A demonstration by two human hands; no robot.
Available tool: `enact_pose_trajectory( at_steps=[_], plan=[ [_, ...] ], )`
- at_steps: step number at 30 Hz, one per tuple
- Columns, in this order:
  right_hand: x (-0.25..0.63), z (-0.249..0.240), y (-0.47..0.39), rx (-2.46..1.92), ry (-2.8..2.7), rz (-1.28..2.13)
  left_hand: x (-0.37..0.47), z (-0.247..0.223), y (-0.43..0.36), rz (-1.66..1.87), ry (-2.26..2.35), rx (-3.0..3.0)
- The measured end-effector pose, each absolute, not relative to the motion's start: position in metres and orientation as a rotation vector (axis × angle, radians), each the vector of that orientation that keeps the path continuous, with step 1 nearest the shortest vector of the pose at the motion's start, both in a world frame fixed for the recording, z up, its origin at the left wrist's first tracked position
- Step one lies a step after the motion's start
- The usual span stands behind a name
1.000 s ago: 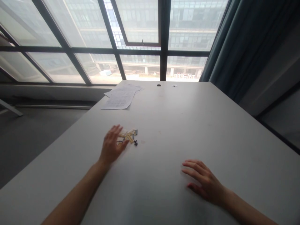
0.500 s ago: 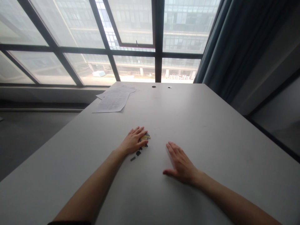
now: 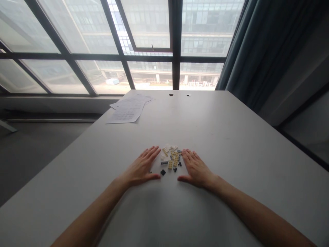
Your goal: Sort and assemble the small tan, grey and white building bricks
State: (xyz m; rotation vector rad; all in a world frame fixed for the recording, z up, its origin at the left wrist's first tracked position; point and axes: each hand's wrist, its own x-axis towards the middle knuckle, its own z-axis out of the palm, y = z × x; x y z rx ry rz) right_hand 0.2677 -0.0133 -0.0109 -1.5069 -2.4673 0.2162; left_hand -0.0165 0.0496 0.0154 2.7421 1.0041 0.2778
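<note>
Both hands are spread wide, thumbs angled away from the fingers, and neither visibly grips anything; taking the loose toy building pieces (image 3: pixel 170 157) as the centre of a clock face, the left hand (image 3: pixel 145 166) lies at nine o'clock, the right hand (image 3: pixel 195 168) at three; set like two low walls, they seem placed to keep the small parts together. The thumbs point inward on the near side, leaving a gap at six; a black piece (image 3: pixel 163 172) sits at seven, just beside the left thumb; yellow studded pieces (image 3: pixel 176 159) fill the middle, a grey bar (image 3: pixel 164 163) just to their left; white pieces (image 3: pixel 174 148) lie towards twelve; at one, a grey-blue piece (image 3: pixel 179 151) meets the right fingertips, though I cannot tell whether they touch.

Farther off, on the white table (image 3: pixel 218 120), printed sheets (image 3: pixel 127 109) overlap at eleven, well apart from the hands and not in their way; beyond the table's far edge are tall windows (image 3: pixel 151 73) at twelve and a dark curtain (image 3: pixel 246 61) at one.
</note>
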Motion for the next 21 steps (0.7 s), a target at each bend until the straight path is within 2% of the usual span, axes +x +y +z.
enact_pose_trajectory(
  at_steps=[4, 13, 21],
  plan=[
    [0.26, -0.011, -0.002, -1.495, -2.502, 0.213, -0.018, 0.003, 0.043, 0.113, 0.996, 2.805],
    [0.279, -0.006, -0.009, -1.519, -2.515, 0.169, 0.056, 0.003, 0.07, 0.161, 0.821, 2.824],
    [0.292, -0.009, 0.004, -1.518, -2.506, 0.144, 0.079, -0.003, 0.078, 0.48, 0.795, 2.769]
  ],
)
